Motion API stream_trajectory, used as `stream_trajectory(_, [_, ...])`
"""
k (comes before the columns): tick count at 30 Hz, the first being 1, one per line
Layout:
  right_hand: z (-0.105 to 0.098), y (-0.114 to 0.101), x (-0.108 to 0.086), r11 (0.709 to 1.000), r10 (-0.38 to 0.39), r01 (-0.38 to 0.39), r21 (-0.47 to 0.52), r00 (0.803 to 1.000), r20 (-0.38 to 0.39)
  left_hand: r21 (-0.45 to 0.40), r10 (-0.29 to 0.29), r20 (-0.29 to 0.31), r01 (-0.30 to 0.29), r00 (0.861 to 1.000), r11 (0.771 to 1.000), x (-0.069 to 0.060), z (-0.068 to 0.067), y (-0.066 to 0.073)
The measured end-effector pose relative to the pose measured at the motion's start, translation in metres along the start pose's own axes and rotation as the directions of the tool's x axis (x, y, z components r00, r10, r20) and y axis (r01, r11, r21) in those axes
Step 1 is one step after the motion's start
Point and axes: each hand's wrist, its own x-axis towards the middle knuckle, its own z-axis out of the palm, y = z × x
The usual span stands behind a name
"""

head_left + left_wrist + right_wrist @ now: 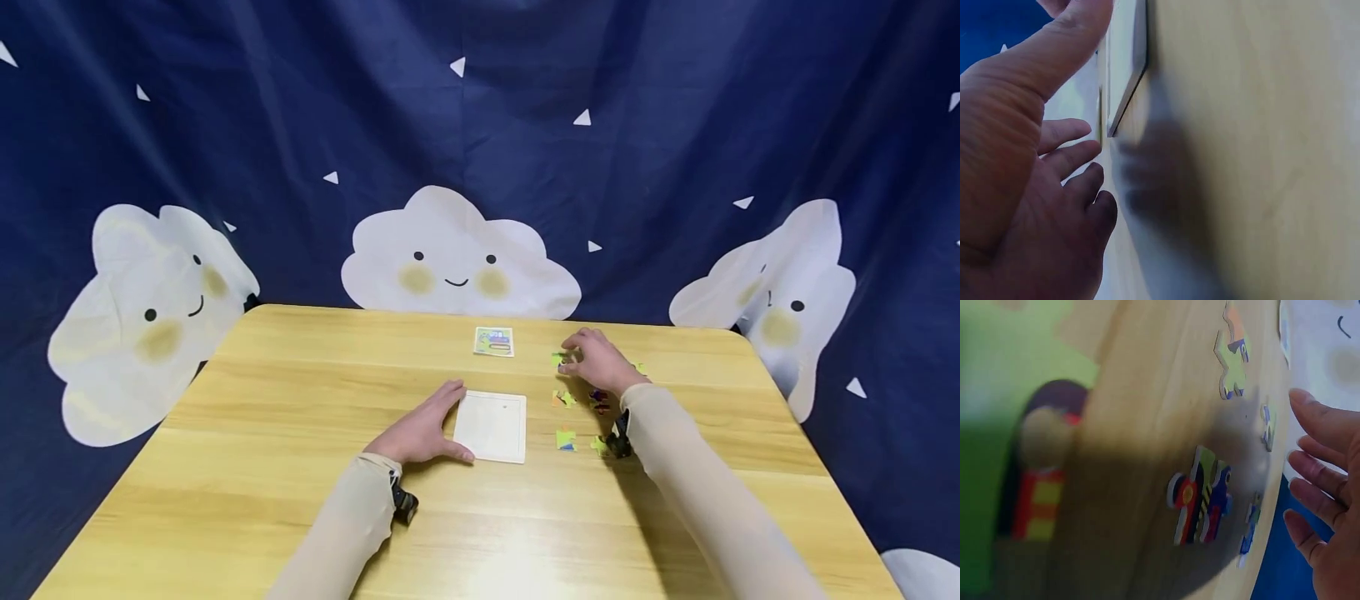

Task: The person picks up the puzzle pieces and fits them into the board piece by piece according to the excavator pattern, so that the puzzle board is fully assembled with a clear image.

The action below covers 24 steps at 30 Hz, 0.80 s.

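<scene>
A white square puzzle frame (490, 427) lies flat on the table. My left hand (423, 427) is at its left side, fingers extended along the edge and thumb by the near corner. The left wrist view shows the frame's edge (1129, 75) near the thumb; contact is hard to tell. My right hand (600, 362) hovers with bent, parted fingers over the far puzzle pieces, beside a green piece (557, 359). Nothing shows between its fingers (1313, 472) in the right wrist view. A red-and-black piece (1200, 497) lies below that hand.
More puzzle pieces lie right of the frame, among them an orange-green one (564, 398), a green-blue one (566, 440) and a yellow-green one (598, 444). A small printed picture card (494, 341) lies near the wooden table's (300, 375) far edge. Behind hangs a dark blue curtain (517, 150).
</scene>
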Motion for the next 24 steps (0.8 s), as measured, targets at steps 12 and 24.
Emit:
stream_trajectory(12, [0.011,0.003,0.014,0.995,-0.021,0.02,-0.094,1.0,-0.012,0.046,-0.021,0.023,0.02,1.0,0.999,0.002,0.002,0.0])
stream_trajectory(24, [0.01,0.004,0.019,1.0,-0.011,0.011,-0.029,1.0,-0.004,0.064,-0.006,0.033,0.004,0.999,0.998,0.0,0.0,0.001])
